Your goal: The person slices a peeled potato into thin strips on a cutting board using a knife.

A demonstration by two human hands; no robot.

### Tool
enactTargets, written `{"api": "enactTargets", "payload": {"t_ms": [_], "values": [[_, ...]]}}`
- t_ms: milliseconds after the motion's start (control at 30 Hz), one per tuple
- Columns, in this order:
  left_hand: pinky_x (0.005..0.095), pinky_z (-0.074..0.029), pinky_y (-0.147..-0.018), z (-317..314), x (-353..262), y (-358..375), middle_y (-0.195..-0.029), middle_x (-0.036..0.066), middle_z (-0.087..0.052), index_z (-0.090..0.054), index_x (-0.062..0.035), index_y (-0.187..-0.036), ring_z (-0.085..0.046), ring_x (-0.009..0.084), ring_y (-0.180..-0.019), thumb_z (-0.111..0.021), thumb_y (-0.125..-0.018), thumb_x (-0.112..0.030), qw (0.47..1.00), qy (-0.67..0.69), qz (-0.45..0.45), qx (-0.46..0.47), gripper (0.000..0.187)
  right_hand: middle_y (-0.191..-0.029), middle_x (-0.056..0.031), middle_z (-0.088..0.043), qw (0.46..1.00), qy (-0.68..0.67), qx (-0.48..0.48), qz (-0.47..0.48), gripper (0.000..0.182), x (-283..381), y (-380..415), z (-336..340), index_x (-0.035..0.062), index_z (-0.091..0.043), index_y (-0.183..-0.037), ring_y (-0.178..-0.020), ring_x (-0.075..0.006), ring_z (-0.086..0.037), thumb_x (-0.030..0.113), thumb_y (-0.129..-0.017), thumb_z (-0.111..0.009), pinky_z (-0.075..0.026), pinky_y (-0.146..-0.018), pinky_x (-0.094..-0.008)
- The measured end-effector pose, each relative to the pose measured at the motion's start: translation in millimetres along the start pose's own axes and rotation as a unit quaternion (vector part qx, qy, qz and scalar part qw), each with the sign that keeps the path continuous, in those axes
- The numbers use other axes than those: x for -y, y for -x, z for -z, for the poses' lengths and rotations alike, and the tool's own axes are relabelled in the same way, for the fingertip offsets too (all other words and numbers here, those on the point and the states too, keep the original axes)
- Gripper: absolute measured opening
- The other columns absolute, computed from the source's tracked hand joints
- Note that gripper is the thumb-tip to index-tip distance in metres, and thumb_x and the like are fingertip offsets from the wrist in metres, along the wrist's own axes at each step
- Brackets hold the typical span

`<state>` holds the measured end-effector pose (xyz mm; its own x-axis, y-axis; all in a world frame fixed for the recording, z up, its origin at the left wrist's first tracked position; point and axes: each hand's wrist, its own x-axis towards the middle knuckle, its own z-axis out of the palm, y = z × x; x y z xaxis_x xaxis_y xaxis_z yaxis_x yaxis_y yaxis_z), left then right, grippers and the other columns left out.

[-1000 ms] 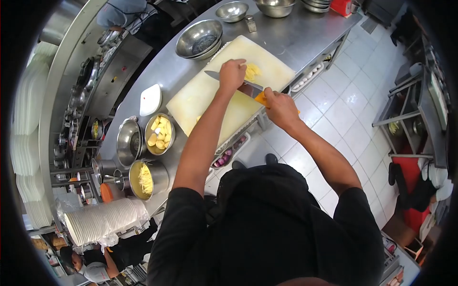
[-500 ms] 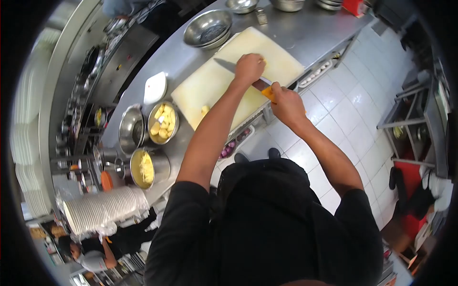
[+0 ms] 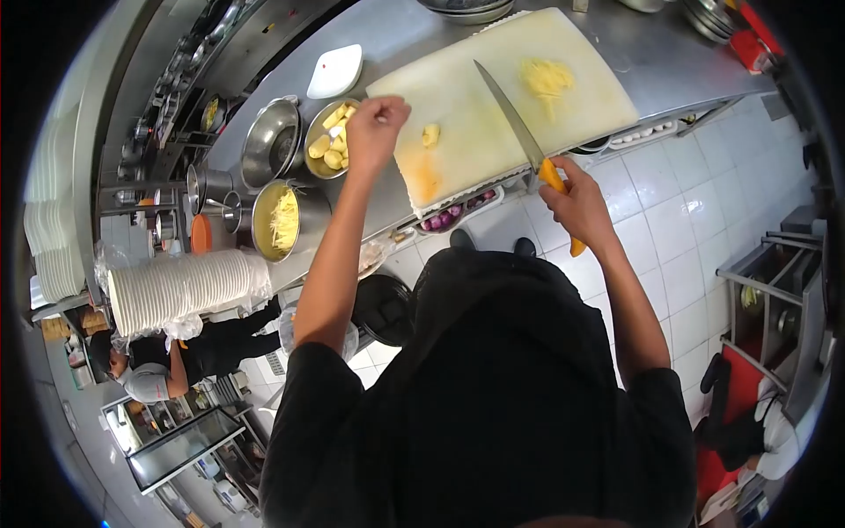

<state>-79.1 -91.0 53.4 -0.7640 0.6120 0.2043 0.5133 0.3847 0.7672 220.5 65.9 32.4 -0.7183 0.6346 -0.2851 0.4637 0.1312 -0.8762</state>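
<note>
The steel counter point(image 3: 387, 37) spreads out ahead of your two hands. On it, the pale cutting board point(image 3: 449, 92) lies between your left grip point(image 3: 374, 132) and your right grip point(image 3: 576, 198), reaching forward of both. The pot point(image 3: 311, 216) stands left of your left grip and closer to your body, with yellow strips inside. The bowl point(image 3: 315, 126) of peeled potatoes is just left of that same grip, and the white plate point(image 3: 336, 72) lies ahead of it. Your left fingers curl inward; you cannot tell whether they close on anything. Your right grip wraps the yellow handle of the knife point(image 3: 515, 121), whose blade points forward and left over the board. Ahead of your right grip lies a pile of strips point(image 3: 547, 79); just right of your left grip sits one potato piece point(image 3: 430, 135).
</note>
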Motion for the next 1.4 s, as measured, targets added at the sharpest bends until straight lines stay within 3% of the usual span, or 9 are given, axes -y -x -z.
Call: {"api": "enactTargets", "payload": {"t_ms": [67, 267, 467, 767, 867, 967, 1067, 1200, 1400], "values": [[0.0251, -0.052, -0.075, -0.9, 4.6, 26.5, -0.095, 0.004, -0.069, -0.07, -0.0031, -0.113, -0.062, 0.0113, -0.082, -0.076, -0.084, -0.01, 0.998, -0.008, 0.055, 0.033, 0.031, -0.075, -0.0176, -0.066, 1.0, -0.011, 0.017, -0.014, 0.046, 0.7, 1.6, -3.6, 0.0039, -0.059, -0.126, -0.065, -0.0273, -0.066, 0.02, -0.084, -0.069, -0.051, -0.065, -0.0374], [0.0265, -0.055, -0.081, -24.5, 14.5, 41.1, -0.113, 0.007, -0.063, -0.064, -0.0035, -0.124, -0.064, 0.0142, -0.086, -0.076, -0.079, -0.004, 0.994, -0.042, -0.069, 0.077, 0.047, -0.076, -0.0171, -0.066, 0.998, -0.019, 0.048, -0.034, 0.048, -4.9, 4.7, -8.8, 0.0029, -0.054, -0.129, -0.065, -0.0265, -0.066, 0.019, -0.086, -0.067, -0.051, -0.064, -0.0372], [0.0261, -0.055, -0.08, -38.0, 22.6, 35.6, -0.116, 0.008, -0.066, -0.061, -0.0024, -0.128, -0.066, 0.0157, -0.091, -0.075, -0.079, -0.002, 0.992, -0.028, 0.047, 0.116, 0.05, -0.085, -0.021, -0.067, 0.999, 0.029, 0.038, -0.002, 0.046, -8.4, 9.6, -7.9, 0.0023, -0.054, -0.126, -0.079, -0.0343, -0.068, 0.018, -0.084, -0.065, -0.052, -0.074, -0.0405], [0.0282, -0.052, -0.089, -23.0, 28.0, 43.0, -0.111, 0.01, -0.067, -0.058, 0.008, -0.124, -0.065, 0.0157, -0.097, -0.065, -0.085, 0.007, 0.842, 0.492, 0.192, 0.111, 0.04, -0.088, -0.0245, -0.068, 0.998, 0.026, 0.053, -0.02, 0.047, -5.2, 13.8, -5.9, 0.0024, -0.054, -0.126, -0.086, -0.0409, -0.067, 0.018, -0.083, -0.065, -0.051, -0.078, -0.0438], [0.0288, -0.053, -0.087, -15.9, 23.5, 44.6, -0.115, 0.01, -0.066, -0.056, 0.0078, -0.126, -0.065, 0.0157, -0.097, -0.064, -0.086, 0.006, 0.852, 0.478, 0.18, 0.114, 0.04, -0.072, -0.0092, -0.061, 0.998, 0.047, 0.037, 0.016, 0.041, -12.6, 12.2, -9.0, 0.0024, -0.052, -0.127, -0.056, -0.0164, -0.06, 0.013, -0.088, -0.063, -0.049, -0.058, -0.0317], [0.0289, -0.053, -0.085, -18.0, 11.8, 41.7, -0.115, 0.009, -0.065, -0.062, 0.0034, -0.122, -0.064, 0.0167, -0.096, -0.067, -0.083, 0.003, 0.942, 0.292, 0.125, 0.106, 0.039, -0.072, -0.0096, -0.061, 0.998, 0.05, 0.041, 0.015, 0.043, -10.8, 12.1, -8.3, 0.0025, -0.051, -0.128, -0.056, -0.0165, -0.06, 0.013, -0.088, -0.063, -0.049, -0.058, -0.0319], [0.0297, -0.052, -0.087, -24.9, -14.2, 42.9, -0.114, 0.009, -0.065, -0.066, -0.0009, -0.117, -0.065, 0.0164, -0.089, -0.069, -0.077, 0.0, 0.989, -0.058, -0.061, 0.119, 0.04, -0.096, -0.0276, -0.068, 0.998, 0.046, 0.043, -0.001, 0.049, -8.5, 12.9, -7.4, 0.0039, -0.052, -0.13, -0.094, -0.0434, -0.066, 0.018, -0.084, -0.064, -0.051, -0.083, -0.0459], [0.0356, -0.052, -0.085, -62.8, -0.9, 49.4, -0.108, 0.011, -0.062, -0.069, -0.006, -0.116, -0.063, 0.027, -0.09, -0.073, -0.074, -0.004, 0.956, -0.145, -0.228, 0.117, 0.043, -0.102, -0.029, -0.067, 0.998, 0.053, 0.044, 0.01, 0.05, -9.9, 10.8, -7.8, 0.0043, -0.051, -0.131, -0.099, -0.0446, -0.064, 0.018, -0.085, -0.064, -0.05, -0.086, -0.0464], [0.0352, -0.053, -0.084, -51.6, -14.8, 55.0, -0.112, 0.011, -0.061, -0.069, -0.0065, -0.116, -0.062, 0.0261, -0.098, -0.075, -0.072, -0.004, 0.98, -0.076, -0.127, 0.133, 0.044, -0.096, -0.0252, -0.066, 0.995, 0.082, 0.025, 0.053, 0.05, -7.1, 16.9, -9.6, 0.0048, -0.046, -0.135, -0.088, -0.0384, -0.063, 0.018, -0.089, -0.061, -0.05, -0.079, -0.0444]]}}
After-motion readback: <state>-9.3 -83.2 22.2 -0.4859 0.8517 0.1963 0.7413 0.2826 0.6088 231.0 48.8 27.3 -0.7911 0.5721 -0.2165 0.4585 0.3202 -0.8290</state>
